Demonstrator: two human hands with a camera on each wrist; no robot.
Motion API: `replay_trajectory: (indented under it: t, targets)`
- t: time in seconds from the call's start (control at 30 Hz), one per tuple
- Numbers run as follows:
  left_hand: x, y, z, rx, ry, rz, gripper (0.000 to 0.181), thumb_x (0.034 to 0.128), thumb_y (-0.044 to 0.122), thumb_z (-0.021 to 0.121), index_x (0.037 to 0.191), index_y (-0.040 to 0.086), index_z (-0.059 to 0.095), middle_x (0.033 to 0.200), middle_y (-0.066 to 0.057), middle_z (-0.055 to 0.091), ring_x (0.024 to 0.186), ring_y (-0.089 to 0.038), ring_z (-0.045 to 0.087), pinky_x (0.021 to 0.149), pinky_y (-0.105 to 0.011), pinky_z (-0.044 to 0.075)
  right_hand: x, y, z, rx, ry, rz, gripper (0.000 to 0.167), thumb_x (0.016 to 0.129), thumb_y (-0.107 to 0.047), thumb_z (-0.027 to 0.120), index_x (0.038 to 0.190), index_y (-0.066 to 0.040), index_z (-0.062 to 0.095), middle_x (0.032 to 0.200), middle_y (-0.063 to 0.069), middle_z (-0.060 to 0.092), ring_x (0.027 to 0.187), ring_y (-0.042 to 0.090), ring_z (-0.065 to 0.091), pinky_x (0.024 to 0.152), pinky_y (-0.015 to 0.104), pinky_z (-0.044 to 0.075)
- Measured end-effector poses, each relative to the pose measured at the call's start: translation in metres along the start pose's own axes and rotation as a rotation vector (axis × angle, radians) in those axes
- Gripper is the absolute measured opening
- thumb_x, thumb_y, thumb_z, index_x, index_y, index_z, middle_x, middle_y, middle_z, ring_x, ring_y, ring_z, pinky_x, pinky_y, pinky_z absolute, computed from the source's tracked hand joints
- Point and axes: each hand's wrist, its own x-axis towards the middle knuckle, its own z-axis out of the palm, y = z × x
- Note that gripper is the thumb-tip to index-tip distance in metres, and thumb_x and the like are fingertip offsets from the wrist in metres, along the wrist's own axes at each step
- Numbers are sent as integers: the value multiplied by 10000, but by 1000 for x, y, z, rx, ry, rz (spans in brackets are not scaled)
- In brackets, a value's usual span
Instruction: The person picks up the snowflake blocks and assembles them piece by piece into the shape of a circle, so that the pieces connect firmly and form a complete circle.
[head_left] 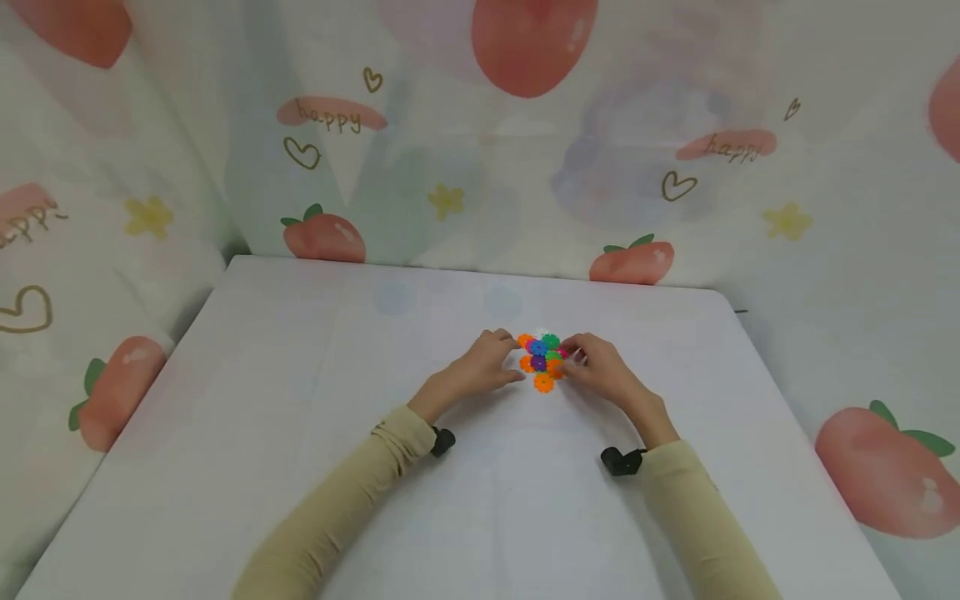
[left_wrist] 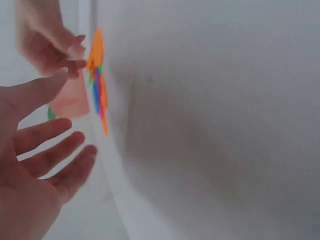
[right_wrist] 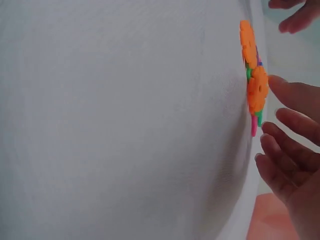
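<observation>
A cluster of joined flower-shaped discs (head_left: 538,363) in orange, blue, purple, green, pink and white lies on the white table. The left hand (head_left: 483,367) is at its left side, thumb and fingers spread; the left wrist view shows this hand (left_wrist: 30,195) holding nothing, with a gap to the discs (left_wrist: 98,47). At the right side, the right hand (head_left: 603,371) has its thumb against an orange disc (right_wrist: 258,90). In the right wrist view the other fingers of this hand (right_wrist: 300,175) are loosely bent beside the pink and green edges; whether they touch is unclear.
The white-covered table (head_left: 390,350) stretches around both hands. Behind it and on both sides hangs a pale curtain (head_left: 510,167) printed with fruit, hearts and flowers. Small black wrist cameras (head_left: 621,461) sit by both cuffs.
</observation>
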Motion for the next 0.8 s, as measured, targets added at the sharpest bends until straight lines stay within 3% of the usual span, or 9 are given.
replay_trajectory:
  t: [0.07,0.13,0.23,0.3,0.47,0.53,0.8]
  targets:
    - [10,7,7,-35,-22,20,452,964,244,749,1317,-20,650,1321,-133,616,1197,-267,559,1068,-333,492,1,2,0,11,2,5,337,924,-120,761,1193,56,661,1069,177,682,914,277,615,841,408,569]
    - [17,12,14,-51,-27,35,336,957,204,755,1204,-16,697,1179,-104,670,1045,-215,596,925,-254,530,1,2,1,24,5,-4,324,914,-127,776,1158,56,668,1028,165,679,870,248,602,799,362,547]
    - [23,20,22,-55,-15,50,137,947,128,750,1005,6,730,942,-49,691,830,-152,569,718,-198,480,2,3,2,36,3,-29,270,900,-131,788,1077,45,682,966,146,672,826,228,590,753,324,519]
    - [25,24,26,-21,-1,53,105,943,130,755,925,31,724,849,-26,668,759,-138,542,648,-193,439,3,4,4,33,7,-48,225,893,-121,791,1016,30,679,917,129,667,800,218,585,728,308,507]
    - [28,35,32,129,3,29,175,924,234,794,933,77,716,859,1,639,811,-138,556,636,-220,457,3,5,6,29,20,-48,163,901,-88,779,968,-9,654,845,79,677,770,187,591,709,268,513]
    - [27,36,33,132,4,10,172,910,209,805,938,73,704,864,-3,643,821,-148,569,644,-227,470,3,4,7,43,22,-45,157,909,-78,770,991,-2,659,844,76,687,772,186,604,718,258,529]
    - [12,16,26,-97,41,-45,187,926,61,757,1044,35,614,948,-53,660,854,-172,579,744,-240,503,7,-10,10,95,58,-43,183,909,-136,791,1001,-21,681,790,41,697,734,160,614,695,266,525]
